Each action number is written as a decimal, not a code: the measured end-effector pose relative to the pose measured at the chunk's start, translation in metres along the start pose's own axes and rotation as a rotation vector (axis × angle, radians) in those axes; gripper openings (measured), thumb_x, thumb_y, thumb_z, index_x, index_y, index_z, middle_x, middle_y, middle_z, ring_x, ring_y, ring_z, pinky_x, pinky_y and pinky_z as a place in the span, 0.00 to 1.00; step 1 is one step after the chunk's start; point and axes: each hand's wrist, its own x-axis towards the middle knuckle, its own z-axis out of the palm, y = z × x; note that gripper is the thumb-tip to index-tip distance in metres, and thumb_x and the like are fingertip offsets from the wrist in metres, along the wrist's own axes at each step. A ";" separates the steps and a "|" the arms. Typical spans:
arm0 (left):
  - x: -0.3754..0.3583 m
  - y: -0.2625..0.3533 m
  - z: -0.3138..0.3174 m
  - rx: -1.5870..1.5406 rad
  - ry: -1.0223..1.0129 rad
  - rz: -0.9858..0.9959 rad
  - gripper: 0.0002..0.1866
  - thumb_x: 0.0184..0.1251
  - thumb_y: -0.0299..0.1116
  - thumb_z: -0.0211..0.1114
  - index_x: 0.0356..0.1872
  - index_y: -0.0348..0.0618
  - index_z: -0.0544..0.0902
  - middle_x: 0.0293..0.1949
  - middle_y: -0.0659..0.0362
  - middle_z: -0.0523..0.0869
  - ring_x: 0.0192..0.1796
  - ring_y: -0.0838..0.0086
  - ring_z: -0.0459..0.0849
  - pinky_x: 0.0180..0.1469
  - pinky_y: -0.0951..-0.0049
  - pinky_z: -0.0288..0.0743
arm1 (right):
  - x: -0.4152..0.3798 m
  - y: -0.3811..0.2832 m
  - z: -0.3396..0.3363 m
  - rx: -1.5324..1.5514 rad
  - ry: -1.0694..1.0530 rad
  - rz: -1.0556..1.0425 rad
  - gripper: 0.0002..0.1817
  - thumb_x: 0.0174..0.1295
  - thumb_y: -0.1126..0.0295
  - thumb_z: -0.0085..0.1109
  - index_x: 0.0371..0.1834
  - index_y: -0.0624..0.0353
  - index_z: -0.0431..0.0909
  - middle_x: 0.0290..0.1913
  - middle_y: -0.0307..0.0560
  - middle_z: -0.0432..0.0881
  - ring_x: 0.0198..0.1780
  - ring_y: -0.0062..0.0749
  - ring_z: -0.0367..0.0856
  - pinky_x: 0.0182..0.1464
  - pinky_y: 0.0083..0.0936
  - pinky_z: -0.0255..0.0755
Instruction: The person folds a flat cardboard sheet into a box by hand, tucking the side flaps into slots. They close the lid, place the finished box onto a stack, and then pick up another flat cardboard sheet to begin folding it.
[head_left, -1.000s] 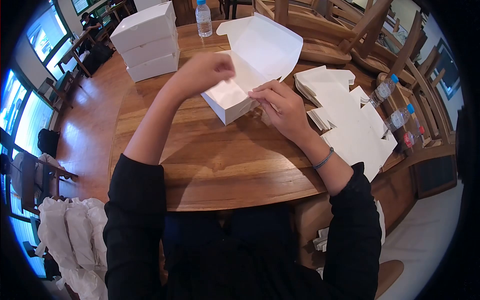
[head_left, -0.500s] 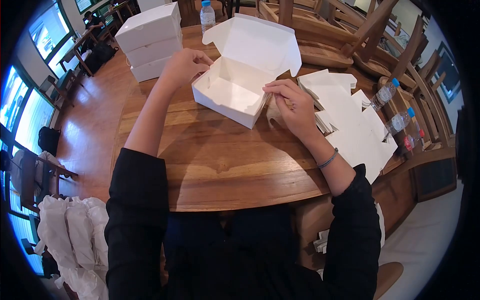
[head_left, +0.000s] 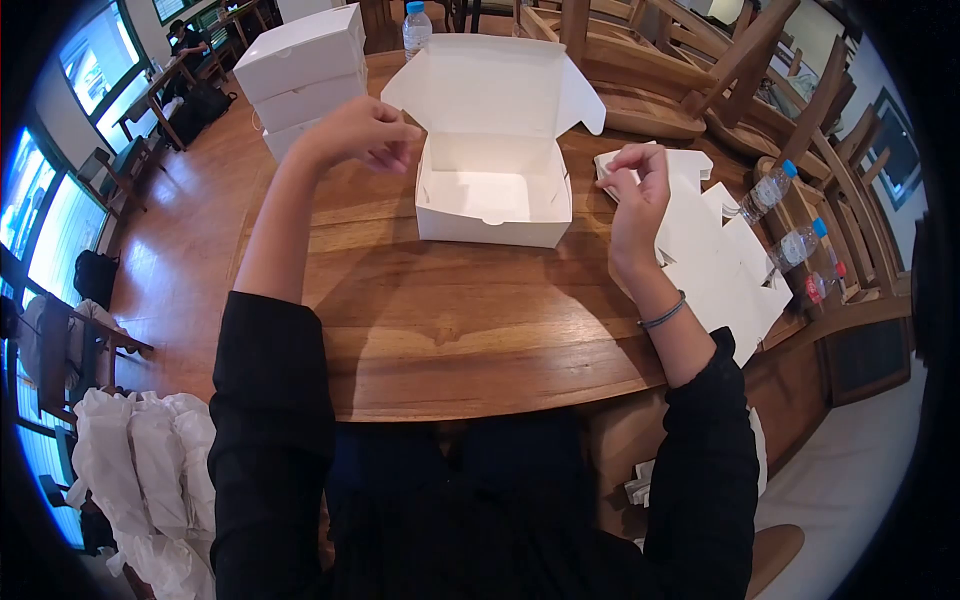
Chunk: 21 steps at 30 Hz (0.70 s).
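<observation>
A white cardboard box (head_left: pixel 494 228) stands on the wooden table (head_left: pixel 440 330) with its lid raised at the back and its front turned toward me. My left hand (head_left: pixel 362 138) hovers just left of the box, fingers loosely bent and apart, holding nothing. To the right of the box, my right hand (head_left: pixel 638 195) is raised with bent, parted fingers and nothing in it. It is nearest to the flat white cardboard pieces (head_left: pixel 715 265) piled on the table's right side. Neither hand touches the box.
Closed white boxes (head_left: pixel 305 70) are stacked at the back left, near a bottle (head_left: pixel 417 32). More bottles (head_left: pixel 770 190) stand at the right. Wooden chairs (head_left: pixel 640 95) are behind the table. White plastic bags (head_left: pixel 150 470) lie at the lower left. A person (head_left: pixel 187 42) sits far off.
The open box has turned to face me squarely. Both hands have come off it, the left moving slightly left and the right moving right.
</observation>
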 end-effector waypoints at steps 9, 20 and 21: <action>0.004 0.002 -0.013 0.188 0.561 0.109 0.32 0.66 0.63 0.74 0.35 0.34 0.88 0.30 0.55 0.90 0.28 0.74 0.88 0.32 0.72 0.82 | 0.028 0.013 -0.016 0.100 -0.095 0.208 0.34 0.74 0.67 0.60 0.80 0.64 0.61 0.77 0.59 0.70 0.75 0.38 0.72 0.70 0.30 0.73; 0.000 0.010 0.001 0.471 0.321 0.198 0.15 0.66 0.33 0.74 0.51 0.38 0.92 0.37 0.57 0.92 0.39 0.73 0.89 0.40 0.68 0.83 | 0.022 -0.003 -0.015 -0.297 -0.186 -0.032 0.24 0.76 0.63 0.66 0.72 0.58 0.79 0.50 0.44 0.90 0.47 0.23 0.87 0.55 0.24 0.81; -0.003 0.011 0.004 0.498 0.319 0.228 0.14 0.65 0.31 0.74 0.49 0.38 0.92 0.37 0.56 0.93 0.38 0.72 0.89 0.41 0.67 0.82 | 0.022 -0.003 -0.016 -0.347 -0.208 -0.104 0.24 0.76 0.63 0.66 0.71 0.57 0.80 0.47 0.43 0.90 0.46 0.22 0.87 0.52 0.23 0.81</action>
